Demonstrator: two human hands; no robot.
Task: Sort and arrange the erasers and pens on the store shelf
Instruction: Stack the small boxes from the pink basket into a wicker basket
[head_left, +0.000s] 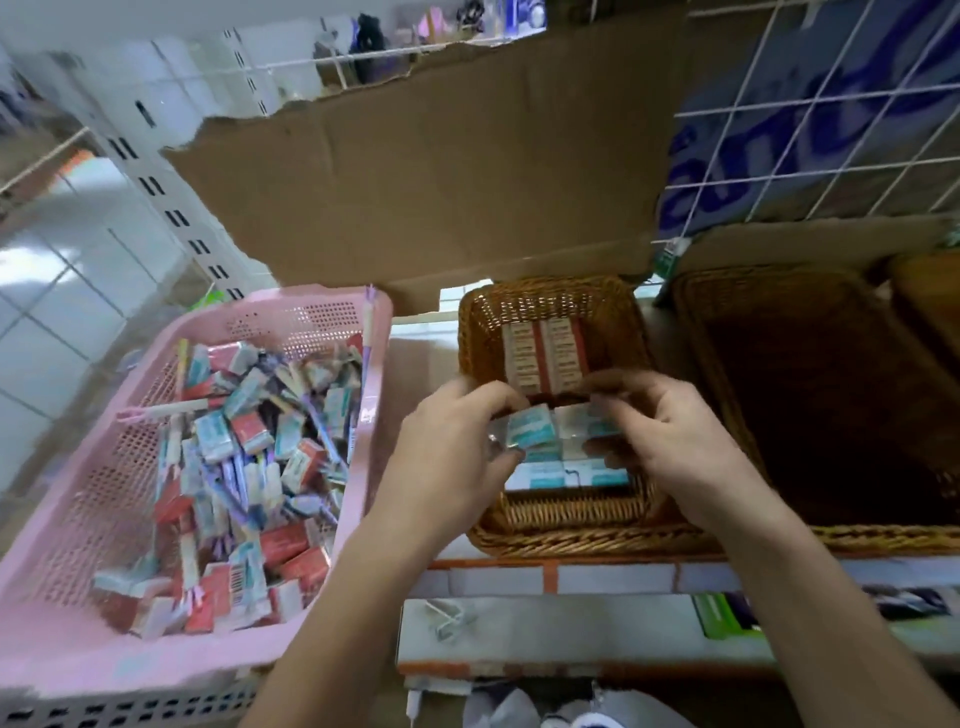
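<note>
Both hands' grip (452, 441) (670, 431) pinching teal erasers (530, 428), above wicker basket (550, 530)

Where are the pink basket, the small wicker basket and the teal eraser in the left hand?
pink basket (291, 318): head view, perforated back wall.
small wicker basket (571, 513): head view, woven front wall.
teal eraser (530, 428): head view, its top face.

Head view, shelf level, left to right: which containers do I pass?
Pink plastic basket of mixed erasers and pens → small wicker basket, where left hand and right hand grip teal erasers → large wicker basket.
</note>
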